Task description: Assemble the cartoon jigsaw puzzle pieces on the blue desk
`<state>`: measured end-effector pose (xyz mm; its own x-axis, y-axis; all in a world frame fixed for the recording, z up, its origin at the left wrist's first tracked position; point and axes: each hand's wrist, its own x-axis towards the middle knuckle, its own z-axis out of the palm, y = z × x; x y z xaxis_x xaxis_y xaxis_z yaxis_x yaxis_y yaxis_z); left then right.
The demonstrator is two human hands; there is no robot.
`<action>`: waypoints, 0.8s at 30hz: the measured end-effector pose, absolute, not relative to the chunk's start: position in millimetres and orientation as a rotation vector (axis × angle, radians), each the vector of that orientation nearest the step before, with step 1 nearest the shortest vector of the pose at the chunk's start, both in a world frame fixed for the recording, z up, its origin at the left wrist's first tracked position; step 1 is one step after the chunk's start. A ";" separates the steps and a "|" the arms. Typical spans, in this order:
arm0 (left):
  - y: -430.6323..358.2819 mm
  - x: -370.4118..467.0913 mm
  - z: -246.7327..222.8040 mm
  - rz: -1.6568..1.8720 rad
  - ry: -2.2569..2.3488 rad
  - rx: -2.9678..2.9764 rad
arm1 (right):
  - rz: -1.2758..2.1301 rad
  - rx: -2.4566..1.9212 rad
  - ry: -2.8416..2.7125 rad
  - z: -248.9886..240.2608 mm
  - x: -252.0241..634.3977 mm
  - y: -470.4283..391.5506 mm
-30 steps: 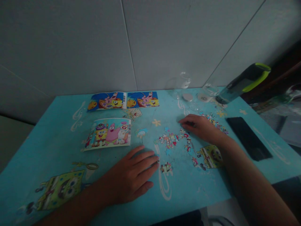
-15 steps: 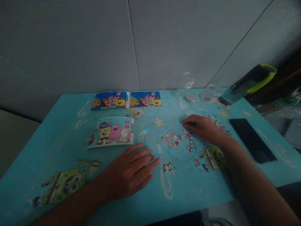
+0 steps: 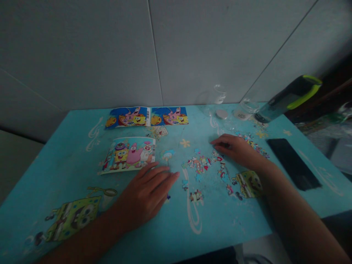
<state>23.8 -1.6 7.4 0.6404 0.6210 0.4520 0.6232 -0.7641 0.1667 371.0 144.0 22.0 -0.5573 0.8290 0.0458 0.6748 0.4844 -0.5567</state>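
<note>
My left hand (image 3: 150, 192) hovers over or rests on the table just below a cartoon picture card (image 3: 133, 154). Its fingers are stretched out and I see nothing held. A small light-blue jigsaw piece (image 3: 185, 184) lies right of its fingertips. My right hand (image 3: 233, 148) is closed, thumb and fingers curled together above the loose jigsaw pieces (image 3: 223, 172); whether a piece sits in the pinch is hidden. Left of it lies a partly joined patch of jigsaw pieces (image 3: 200, 164). A smaller joined clump of pieces (image 3: 196, 196) lies nearer to me.
Two blue cartoon cards (image 3: 128, 117) lie at the back by the wall. A heap of jigsaw pieces (image 3: 255, 145) is beyond my right wrist. Clear containers (image 3: 219, 95), a round lid (image 3: 222, 114), a leaning bottle (image 3: 286, 99) and a black phone-like slab (image 3: 293, 163) occupy the right side.
My left hand has drawn back to the left, uncovering the light-blue piece and a dark bit near its thumb. My right hand stays in the same place.
</note>
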 end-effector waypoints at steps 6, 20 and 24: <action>-1.1 20.1 3.1 -0.816 -1.160 -2.788 | 0.676 -1.262 -2.435 21.5 372.7 145.6; -1.7 22.6 4.6 -0.826 -1.149 -2.799 | 0.644 -1.278 -2.433 21.3 372.1 145.1; -1.5 23.7 5.1 -0.816 -1.135 -2.809 | 0.644 -1.263 -2.440 21.0 372.5 144.7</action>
<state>23.7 -1.5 5.1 0.6034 0.6466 0.4668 0.6486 -0.7384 0.1846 372.5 144.7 21.0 -0.5586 0.8263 0.0728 0.6829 0.5079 -0.5251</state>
